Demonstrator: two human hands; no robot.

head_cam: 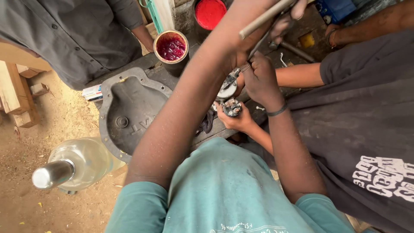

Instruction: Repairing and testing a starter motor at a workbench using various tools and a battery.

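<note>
Gripping a grey metal rod [265, 17], the left hand [241, 45] is clenched high above the dark surface [161, 73], while the right hand [258, 80] closes on a thin tool [235, 77] pressed at a round metal part [227, 89]. Just below, a co-worker's hand [235, 121] holds up a small mechanical piece [232, 108]. A grey cast cover [129, 112] lies on the surface beside a tin of red grease [171, 46]. A clear bottle [75, 166] stands at lower left.
</note>
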